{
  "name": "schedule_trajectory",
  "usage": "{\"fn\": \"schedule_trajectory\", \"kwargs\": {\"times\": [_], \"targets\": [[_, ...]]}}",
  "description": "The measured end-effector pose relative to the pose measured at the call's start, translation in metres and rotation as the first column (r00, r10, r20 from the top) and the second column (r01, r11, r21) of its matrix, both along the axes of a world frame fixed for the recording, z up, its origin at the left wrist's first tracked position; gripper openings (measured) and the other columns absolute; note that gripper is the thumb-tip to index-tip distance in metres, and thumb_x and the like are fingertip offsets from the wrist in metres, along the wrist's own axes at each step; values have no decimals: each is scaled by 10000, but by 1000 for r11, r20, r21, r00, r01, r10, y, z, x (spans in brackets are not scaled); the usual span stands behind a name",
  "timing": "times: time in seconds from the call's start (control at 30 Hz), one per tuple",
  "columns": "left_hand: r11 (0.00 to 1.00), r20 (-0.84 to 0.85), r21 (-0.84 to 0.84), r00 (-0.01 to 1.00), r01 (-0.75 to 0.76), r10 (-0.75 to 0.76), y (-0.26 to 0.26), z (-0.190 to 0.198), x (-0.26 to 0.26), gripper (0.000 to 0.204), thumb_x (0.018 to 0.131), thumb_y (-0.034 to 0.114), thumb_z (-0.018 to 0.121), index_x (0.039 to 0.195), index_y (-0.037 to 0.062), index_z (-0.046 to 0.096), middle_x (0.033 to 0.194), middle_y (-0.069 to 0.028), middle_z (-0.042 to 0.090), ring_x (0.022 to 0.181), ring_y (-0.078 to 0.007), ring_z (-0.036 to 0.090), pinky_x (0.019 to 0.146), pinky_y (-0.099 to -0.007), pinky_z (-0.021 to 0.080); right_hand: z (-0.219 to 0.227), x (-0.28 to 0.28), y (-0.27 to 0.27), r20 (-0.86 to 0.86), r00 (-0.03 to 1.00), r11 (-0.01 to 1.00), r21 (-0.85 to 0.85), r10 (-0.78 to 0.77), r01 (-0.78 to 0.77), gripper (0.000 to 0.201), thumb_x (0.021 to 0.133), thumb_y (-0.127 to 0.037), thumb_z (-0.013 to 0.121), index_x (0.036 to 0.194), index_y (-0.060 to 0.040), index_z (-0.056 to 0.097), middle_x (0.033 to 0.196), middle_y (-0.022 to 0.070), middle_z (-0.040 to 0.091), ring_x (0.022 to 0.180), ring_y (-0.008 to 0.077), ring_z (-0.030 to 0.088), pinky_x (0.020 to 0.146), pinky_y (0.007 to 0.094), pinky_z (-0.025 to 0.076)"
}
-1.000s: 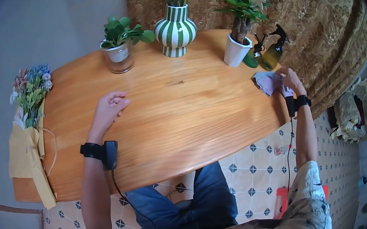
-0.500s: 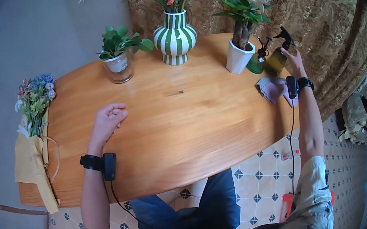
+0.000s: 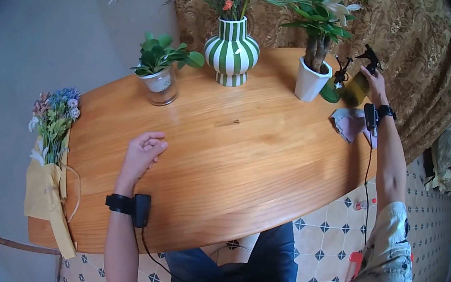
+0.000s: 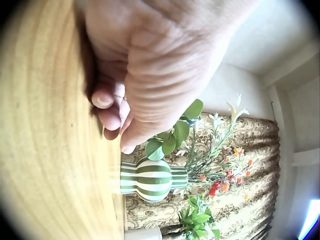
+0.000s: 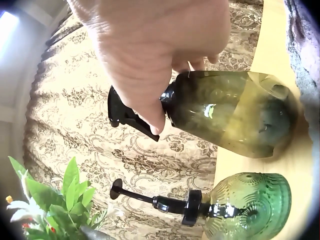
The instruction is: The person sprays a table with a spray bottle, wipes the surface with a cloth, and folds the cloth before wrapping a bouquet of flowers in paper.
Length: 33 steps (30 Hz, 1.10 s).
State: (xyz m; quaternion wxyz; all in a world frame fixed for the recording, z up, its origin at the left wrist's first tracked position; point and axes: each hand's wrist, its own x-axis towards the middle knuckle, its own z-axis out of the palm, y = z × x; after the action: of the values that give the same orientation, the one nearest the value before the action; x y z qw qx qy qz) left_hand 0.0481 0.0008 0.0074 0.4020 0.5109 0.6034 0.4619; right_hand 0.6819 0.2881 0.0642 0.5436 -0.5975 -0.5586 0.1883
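At the table's right end, the right hand (image 3: 377, 85) grips an amber spray bottle (image 3: 355, 90) round its neck. In the right wrist view the thumb lies across the neck below the black trigger head (image 5: 125, 112), and the bottle (image 5: 235, 112) stands on the table. Beside it is a green glass pump bottle (image 5: 255, 205). A grey and lilac cloth (image 3: 349, 125) lies just in front of the bottles. On the left part of the table rests the left hand (image 3: 142, 155), fingers loosely curled, holding nothing.
A white pot (image 3: 311, 80) with a plant stands left of the bottles. Further left are a striped vase (image 3: 232, 53) with flowers and a potted plant in glass (image 3: 160, 86). A wrapped bouquet (image 3: 45, 189) lies at the left edge. A patterned curtain (image 3: 415, 56) hangs behind.
My right hand has left the cloth, moved back to the amber spray bottle and taken hold of its neck. The left hand has stayed in place on the table.
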Motion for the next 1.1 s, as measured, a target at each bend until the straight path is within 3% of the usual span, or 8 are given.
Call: {"fn": "schedule_trajectory", "kwargs": {"times": [0.3, 0.47, 0.5, 0.57, 0.63, 0.73, 0.9, 1.1], "targets": [[1000, 2, 22, 1000, 6, -6, -1, 0, 0, 328, 856, 187, 691, 1107, -4, 601, 736, 40, 584, 550, 2, 477, 417, -132, 337, 42, -5, -37, -21, 970, 897, 376, -242, 232, 376, 818, -370, 731, 923, -17, 656, 834, 2, 605, 746, 89, 521, 689, 255, 434], [999, -9, 30, 999, 36, -36, 1, -2, 0, 370, 834, 261, 708, 1086, 6, 616, 726, 39, 568, 573, -22, 488, 443, -159, 350, 85, -36, -82, -184, 983, 799, 587, -22, 128, 269, 888, -309, 666, 966, -52, 645, 876, -25, 612, 783, 99, 559, 748, 233, 432], [999, -20, 23, 999, 34, -34, 0, -1, 0, 362, 836, 255, 704, 1087, 9, 616, 719, 41, 568, 565, -13, 486, 435, -149, 348, 86, -39, -90, -176, 984, 796, 592, -27, 127, 269, 888, -309, 666, 966, -52, 645, 876, -25, 612, 783, 99, 559, 748, 233, 432], [999, -28, 17, 999, 34, -34, -1, -1, -1, 353, 839, 248, 701, 1088, 13, 616, 711, 43, 568, 558, -5, 483, 427, -138, 345, 87, -53, -114, -539, 752, 898, 412, 379, -158, 216, 879, -254, 672, 1017, -95, 624, 862, -13, 611, 773, 100, 591, 701, 260, 477], [998, -26, 37, 999, 43, -42, 0, -3, -3, 346, 840, 241, 697, 1085, 11, 618, 705, 43, 563, 563, -14, 488, 432, -147, 349, 86, -77, -138, -668, 657, 936, 259, 351, -237, 274, 879, -205, 652, 1132, -118, 592, 973, 18, 635, 825, 111, 601, 729, 280, 501], [998, -33, 50, 999, 45, -43, -1, -4, -4, 347, 840, 241, 694, 1085, 7, 617, 704, 42, 560, 568, -24, 495, 440, -156, 354, 87, -121, -160, -538, 675, 862, 353, 505, -363, 520, 865, -153, 643, 1349, -102, 459, 1098, 54, 631, 871, 153, 628, 756, 328, 527], [996, -34, 71, 998, 59, -57, 0, -6, -5, 335, 845, 238, 688, 1084, 13, 620, 723, 34, 566, 575, -32, 499, 450, -162, 359, 98, -145, -140, -632, 639, 893, 223, 439, -392, 166, 845, -105, 692, 975, -30, 622, 763, 15, 633, 726, 136, 637, 662, 252, 517], [995, -28, 66, 997, 69, -68, -5, -4, -6, 336, 845, 243, 682, 1097, 28, 624, 777, 19, 588, 601, -42, 514, 481, -177, 381, 130, -187, -147, -495, 766, 910, 172, 411, -377, 172, 840, -163, 716, 950, -49, 651, 782, 4, 629, 667, 102, 587, 643, 237, 496]]}}
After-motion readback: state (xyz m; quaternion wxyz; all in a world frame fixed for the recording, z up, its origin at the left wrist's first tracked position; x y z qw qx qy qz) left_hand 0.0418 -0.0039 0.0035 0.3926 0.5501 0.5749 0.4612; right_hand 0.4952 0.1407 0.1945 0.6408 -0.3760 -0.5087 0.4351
